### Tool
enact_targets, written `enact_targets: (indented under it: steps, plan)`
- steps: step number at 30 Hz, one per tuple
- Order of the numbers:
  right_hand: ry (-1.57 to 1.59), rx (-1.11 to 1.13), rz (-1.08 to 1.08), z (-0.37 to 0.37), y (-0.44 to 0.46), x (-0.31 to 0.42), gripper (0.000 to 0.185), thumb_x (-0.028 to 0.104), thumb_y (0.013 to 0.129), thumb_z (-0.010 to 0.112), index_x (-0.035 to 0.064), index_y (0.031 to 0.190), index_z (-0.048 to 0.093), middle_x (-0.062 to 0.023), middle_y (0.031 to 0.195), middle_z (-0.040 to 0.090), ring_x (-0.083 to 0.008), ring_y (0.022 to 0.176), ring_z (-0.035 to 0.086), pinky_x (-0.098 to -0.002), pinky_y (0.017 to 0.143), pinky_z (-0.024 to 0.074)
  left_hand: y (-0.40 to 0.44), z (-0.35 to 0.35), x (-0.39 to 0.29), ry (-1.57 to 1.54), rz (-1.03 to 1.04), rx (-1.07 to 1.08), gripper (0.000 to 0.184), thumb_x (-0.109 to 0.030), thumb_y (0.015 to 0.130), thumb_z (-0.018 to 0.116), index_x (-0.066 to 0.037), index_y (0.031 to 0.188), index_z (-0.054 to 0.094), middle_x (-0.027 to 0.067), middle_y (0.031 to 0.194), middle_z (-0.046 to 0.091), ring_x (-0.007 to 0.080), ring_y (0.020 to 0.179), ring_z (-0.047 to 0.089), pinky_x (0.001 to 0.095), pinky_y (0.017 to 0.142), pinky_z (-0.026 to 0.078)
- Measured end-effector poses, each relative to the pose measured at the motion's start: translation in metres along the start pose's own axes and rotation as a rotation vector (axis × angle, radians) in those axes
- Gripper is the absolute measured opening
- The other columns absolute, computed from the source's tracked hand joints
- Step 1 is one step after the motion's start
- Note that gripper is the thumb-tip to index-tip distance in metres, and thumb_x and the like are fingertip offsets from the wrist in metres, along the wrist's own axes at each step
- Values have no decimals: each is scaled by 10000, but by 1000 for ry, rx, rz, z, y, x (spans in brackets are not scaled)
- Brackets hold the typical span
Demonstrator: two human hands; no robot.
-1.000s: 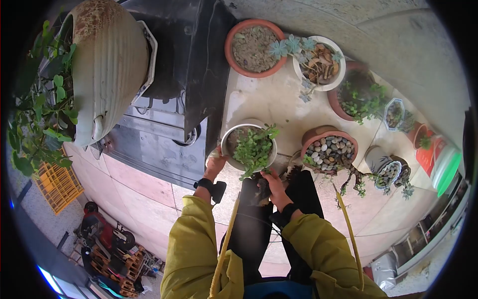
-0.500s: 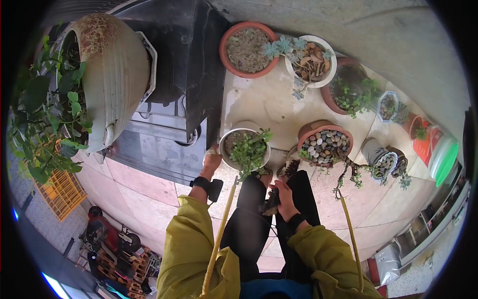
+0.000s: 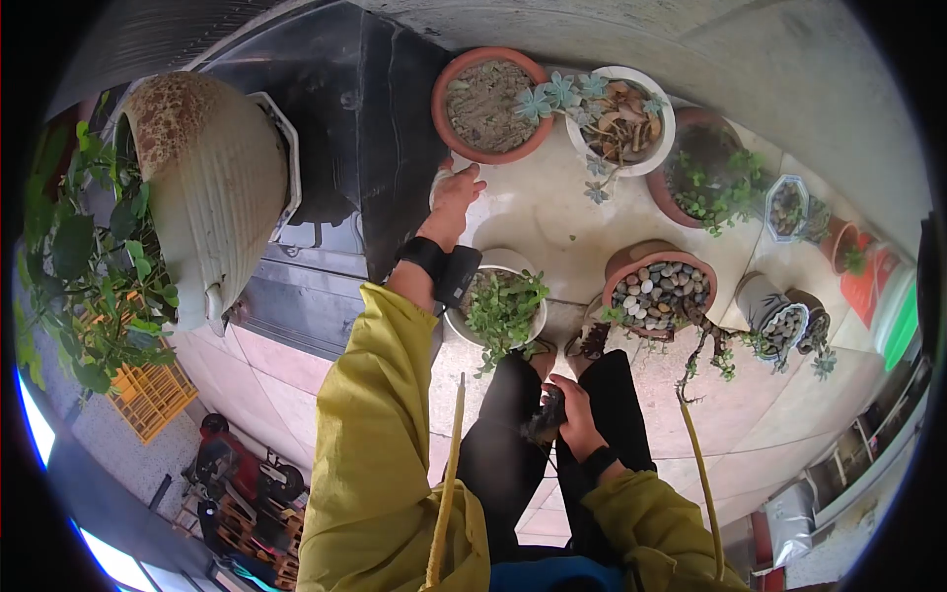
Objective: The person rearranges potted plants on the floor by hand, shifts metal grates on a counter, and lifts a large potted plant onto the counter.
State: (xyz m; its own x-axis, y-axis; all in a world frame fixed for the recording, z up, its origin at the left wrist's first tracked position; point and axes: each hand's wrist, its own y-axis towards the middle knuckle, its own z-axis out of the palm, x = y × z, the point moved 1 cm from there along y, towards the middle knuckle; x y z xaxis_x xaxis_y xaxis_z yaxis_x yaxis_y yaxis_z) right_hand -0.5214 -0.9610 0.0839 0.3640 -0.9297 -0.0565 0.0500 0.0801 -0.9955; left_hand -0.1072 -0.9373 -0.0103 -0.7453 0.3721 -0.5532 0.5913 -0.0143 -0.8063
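My left hand reaches forward with its fingers apart and nothing in it. It is just below the terracotta pot filled with dry soil; whether a fingertip touches the rim I cannot tell. Behind its wrist stands a white pot with a leafy green plant. My right hand is low between my knees, its fingers closed around a dark, soil-like clump. The fingers and shadow hide part of the clump.
A white pot of succulents adjoins the soil pot. Right of my feet is a terracotta pot of pebbles; small pots lie beyond. A large ribbed urn with trailing leaves lies on its side at left, near a black cabinet.
My left hand has left the rim of the white plant pot and moved forward to the terracotta soil pot. My right hand still holds the dark clump. The view has shifted slightly.
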Motion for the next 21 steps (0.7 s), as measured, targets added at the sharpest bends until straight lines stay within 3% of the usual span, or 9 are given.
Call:
enact_targets:
  steps: [3,6,7,8,11,13,15,19,21]
  plan:
    - [31,37,-4,5,0,10,230,181,892,656,20,1055,635,-111,921,686,-194,773,669,-324,676,548,34,0,6,-236,92,166,502,-197,919,608,-80,1358,396,72,1174,585,253,984,651,341,818,493]
    - [57,53,-17,7,2,20,226,179,896,658,15,1049,632,-90,946,669,-192,845,669,-323,697,551,68,0,19,-211,35,167,408,-205,913,625,-111,1275,462,66,1157,584,250,984,646,344,809,496]
    - [62,47,-17,7,3,21,226,179,896,658,15,1049,632,-90,946,669,-192,845,669,-323,697,551,72,3,20,-243,-8,128,300,-198,903,638,-112,1171,536,60,1091,608,227,919,647,324,761,500]
    - [82,52,-13,7,4,23,222,175,899,654,11,1047,630,-85,953,662,-194,859,664,-324,700,550,88,2,27,-240,-13,133,300,-198,903,638,-112,1171,536,60,1091,608,227,919,647,324,761,500]
    - [101,49,-1,9,3,27,218,171,907,641,2,1044,627,-83,963,656,-200,865,659,-327,700,550,111,-5,35,-258,-62,238,190,-170,861,674,-92,1020,605,51,869,635,190,775,633,299,605,475]
    - [96,43,11,11,0,28,217,171,913,633,-1,1043,625,-86,967,657,-203,857,658,-329,697,551,113,-6,38,-260,-61,244,189,-158,848,678,-87,1007,604,49,854,631,190,765,631,296,590,466]
    - [54,53,-23,18,-1,28,238,224,927,605,42,1078,628,-99,879,661,-183,707,637,-289,618,510,108,-7,32,-259,-48,247,188,-146,836,682,-81,993,603,48,838,627,189,755,630,293,576,457]
    - [36,86,-1,25,-6,30,234,219,937,593,41,1086,621,-98,887,660,-186,706,637,-293,625,516,103,2,39,-321,-86,192,181,-112,810,687,-80,965,599,48,826,619,183,715,609,285,571,454]
    - [98,113,-28,27,-4,28,214,184,928,617,5,1046,622,-97,972,659,-199,797,653,-311,674,545,89,5,43,-349,-109,174,186,-103,803,690,-82,963,598,47,822,616,180,697,600,285,571,456]
